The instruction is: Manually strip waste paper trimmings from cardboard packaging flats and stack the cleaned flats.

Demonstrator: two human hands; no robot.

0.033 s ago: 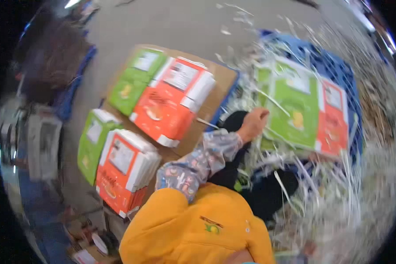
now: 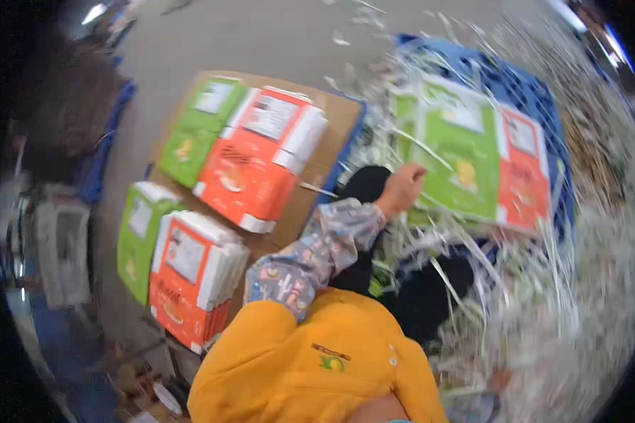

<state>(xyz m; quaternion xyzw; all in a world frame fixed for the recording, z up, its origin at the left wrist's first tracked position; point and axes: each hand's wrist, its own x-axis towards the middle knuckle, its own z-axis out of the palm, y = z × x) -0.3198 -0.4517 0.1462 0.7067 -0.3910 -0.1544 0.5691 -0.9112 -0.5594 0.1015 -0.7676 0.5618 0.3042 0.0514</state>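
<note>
My left hand (image 2: 401, 189), below a patterned sleeve, reaches over the left edge of a stack of flat printed cartons (image 2: 466, 151), green with an orange panel and white edges. Its fingers are curled in; whether they pinch the edge or a paper strip is hidden. White paper strips (image 2: 425, 148) lie across the top carton. The stack rests on a blue perforated crate or pallet (image 2: 559, 151). Low at the right, a smeared skin-toned shape that looks like my right hand (image 2: 499, 381) is over the shredded strips; its fingers cannot be made out.
At the left, a cardboard sheet (image 2: 342, 113) bears piles of folded orange cartons (image 2: 250, 169) and green cartons (image 2: 194, 141). Nearer lies another orange pile (image 2: 183, 282) beside a green one (image 2: 137, 225). Heaped paper scraps (image 2: 600, 303) spread along the right.
The whole view has shifted, so the piles and cartons sit slightly farther left. My left hand stays by the stack's edge. The blurred right hand appears a little higher.
</note>
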